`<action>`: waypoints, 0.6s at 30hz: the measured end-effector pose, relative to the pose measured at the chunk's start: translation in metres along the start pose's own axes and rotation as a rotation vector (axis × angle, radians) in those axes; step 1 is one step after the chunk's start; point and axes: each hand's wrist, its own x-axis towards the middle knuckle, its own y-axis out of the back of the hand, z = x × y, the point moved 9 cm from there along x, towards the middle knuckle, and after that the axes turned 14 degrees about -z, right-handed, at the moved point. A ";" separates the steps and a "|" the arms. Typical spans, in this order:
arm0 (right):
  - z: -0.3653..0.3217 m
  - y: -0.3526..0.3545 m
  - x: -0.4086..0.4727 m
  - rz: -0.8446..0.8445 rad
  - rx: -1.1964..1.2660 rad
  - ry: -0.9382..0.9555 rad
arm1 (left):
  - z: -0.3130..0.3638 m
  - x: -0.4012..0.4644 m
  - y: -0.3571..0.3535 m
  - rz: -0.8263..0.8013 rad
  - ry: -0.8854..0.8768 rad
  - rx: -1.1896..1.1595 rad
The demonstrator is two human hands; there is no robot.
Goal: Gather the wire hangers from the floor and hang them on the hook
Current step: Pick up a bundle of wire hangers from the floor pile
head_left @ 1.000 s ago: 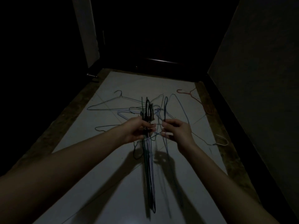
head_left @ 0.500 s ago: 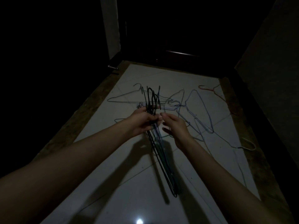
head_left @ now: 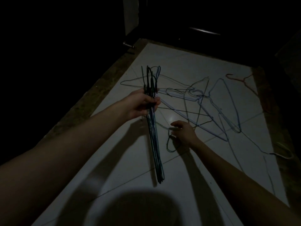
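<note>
Wire hangers (head_left: 153, 131) hang bunched by their necks in the clenched left hand (head_left: 143, 105), freeing the right hand (head_left: 183, 133) to pinch another hanger (head_left: 171, 144) off the floor (head_left: 187, 62) (more lie tangled beyond).

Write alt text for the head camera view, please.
In dim light, the left hand grips a bundle of hangers while the right hand reaches to a hanger hook on the tiled floor, amid loose hangers.

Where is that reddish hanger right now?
The reddish hanger lies on the floor at the far right of the head view, beside the dark wall, apart from the tangled blue hangers.
</note>
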 end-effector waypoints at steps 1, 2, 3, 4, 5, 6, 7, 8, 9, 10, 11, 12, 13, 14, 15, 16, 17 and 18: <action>0.001 -0.001 0.006 -0.010 -0.064 0.008 | -0.001 0.001 0.004 0.003 0.000 0.011; 0.002 -0.003 0.012 -0.018 -0.153 0.004 | -0.001 0.002 0.007 0.008 0.002 0.022; 0.004 -0.006 0.017 -0.030 -0.239 -0.002 | -0.003 0.004 0.011 0.014 0.005 0.031; 0.007 -0.008 0.021 -0.032 -0.316 -0.007 | -0.004 0.004 0.014 0.021 0.011 0.034; 0.010 -0.010 0.024 -0.032 -0.371 -0.012 | -0.006 0.005 0.018 0.029 0.017 0.031; 0.012 -0.012 0.025 -0.022 -0.399 -0.013 | -0.007 0.005 0.021 0.034 0.021 0.029; 0.015 -0.013 0.026 -0.004 -0.406 -0.012 | -0.008 0.004 0.024 0.039 0.023 0.029; 0.015 -0.013 0.026 0.012 -0.404 -0.006 | -0.008 0.003 0.027 0.044 0.024 0.031; 0.015 -0.014 0.025 0.022 -0.409 0.004 | -0.008 0.001 0.030 0.050 0.025 0.038; 0.012 -0.014 0.024 0.038 -0.427 0.017 | -0.007 0.000 0.034 0.058 0.023 0.046; 0.007 -0.012 0.022 0.060 -0.444 0.032 | -0.005 -0.002 0.038 0.067 0.015 0.050; 0.001 -0.010 0.020 0.082 -0.443 0.050 | -0.002 -0.004 0.041 0.077 0.007 0.048; -0.006 -0.007 0.017 0.100 -0.433 0.073 | 0.000 -0.006 0.045 0.087 0.001 0.046; -0.013 -0.005 0.014 0.116 -0.414 0.095 | 0.003 -0.009 0.048 0.096 -0.002 0.045; -0.020 -0.001 0.010 0.132 -0.395 0.113 | 0.005 -0.012 0.050 0.102 -0.005 0.043; -0.027 0.003 0.007 0.152 -0.381 0.131 | 0.007 -0.015 0.050 0.104 -0.006 0.044; -0.032 0.007 0.005 0.169 -0.371 0.145 | 0.008 -0.018 0.050 0.105 -0.005 0.049; -0.038 0.010 0.003 0.174 -0.350 0.151 | 0.010 -0.021 0.049 0.107 -0.004 0.057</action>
